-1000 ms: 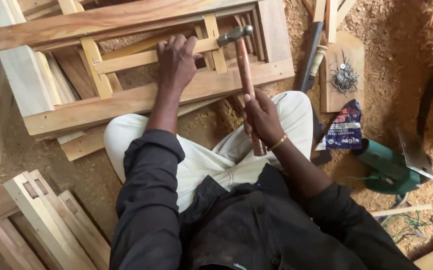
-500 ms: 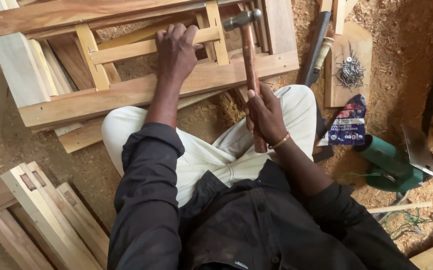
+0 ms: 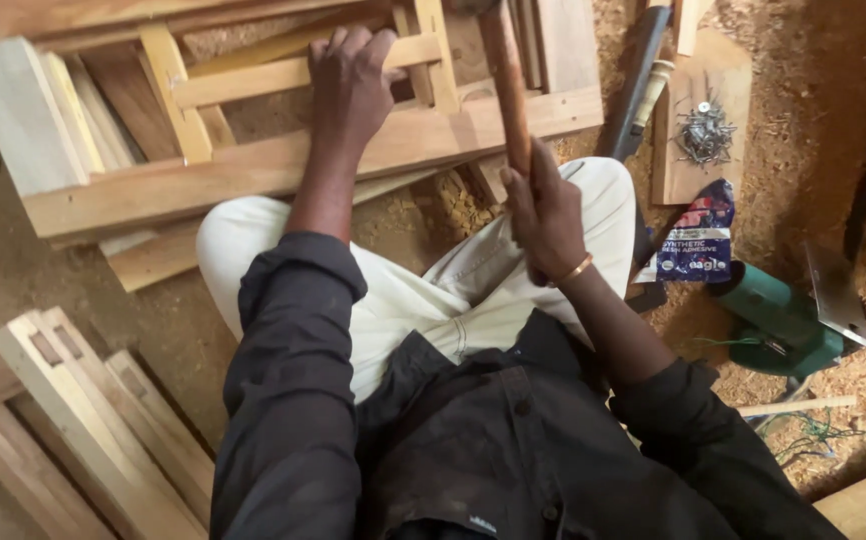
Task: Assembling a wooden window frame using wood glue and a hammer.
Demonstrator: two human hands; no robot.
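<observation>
Sawdust covers the floor [image 3: 813, 90] where we sit, and the wooden frame [image 3: 283, 165] lies just ahead of our knees. We close our right hand [image 3: 545, 205] around the hammer handle [image 3: 506, 85]; the handle runs up and the head is cut off by the top edge of the picture, so we cannot see where it sits over the wood. Our left hand [image 3: 351, 85] lies on the frame, fingers curled over a pale cross slat [image 3: 293, 72], pressing it down against the long rail nearest us.

To strike well, we judge that the pressing hand should stay clear of the spot under the hammer, that the grip belongs low on the handle, and that the blow should fall square so the slat does not shift.

To the right, a small board [image 3: 688, 175] carries a heap of nails [image 3: 705, 132]. Just below it lies a blue glue packet [image 3: 698, 240], and beyond that a green power tool [image 3: 778, 320]. At lower left, more cut wooden pieces [image 3: 83, 420] are stacked beside us.
</observation>
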